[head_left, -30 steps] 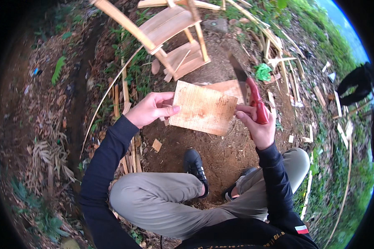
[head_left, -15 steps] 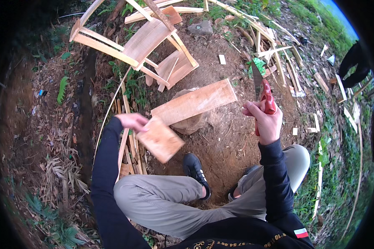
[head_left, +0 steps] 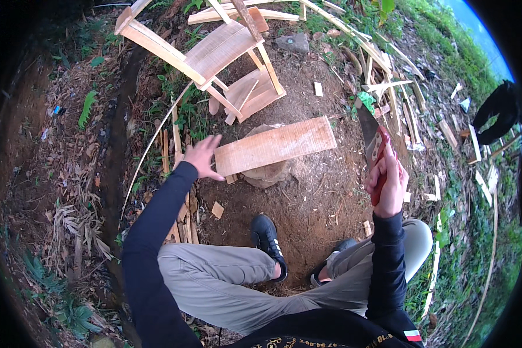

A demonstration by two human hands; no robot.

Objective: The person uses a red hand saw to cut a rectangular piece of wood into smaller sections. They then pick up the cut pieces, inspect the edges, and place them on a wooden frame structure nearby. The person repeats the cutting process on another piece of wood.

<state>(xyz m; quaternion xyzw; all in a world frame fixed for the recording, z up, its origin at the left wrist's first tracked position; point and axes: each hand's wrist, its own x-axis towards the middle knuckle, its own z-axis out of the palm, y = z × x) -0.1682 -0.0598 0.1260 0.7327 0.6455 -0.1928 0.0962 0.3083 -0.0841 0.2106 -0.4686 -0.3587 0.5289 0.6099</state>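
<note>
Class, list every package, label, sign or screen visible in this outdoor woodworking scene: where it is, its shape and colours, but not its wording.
Sleeve patch: right sleeve, bottom edge; small rectangle with red, white and dark bands.
Shirt print: on the black top, bottom centre; curved yellow lettering.
Blue scrap: left, among leaf litter; tiny, perhaps a wrapper.
No signs or screens.

Just right of the left hand's (head_left: 203, 158) spread fingers (head_left: 213, 142) lies the plank (head_left: 275, 145), its near end blocking that side; it rests on a stump (head_left: 265, 173). Left of and below those fingers, thin sticks (head_left: 177, 191) clutter the ground. Beyond them stands a wooden frame (head_left: 214, 55), walling off the far side. Between the plank and the right hand's (head_left: 387, 185) fingers (head_left: 395, 174), closed around the knife (head_left: 370, 136), bare dirt (head_left: 325, 191) leaves open room. Right of those fingers, scattered slats (head_left: 412, 122) crowd the ground.
</note>
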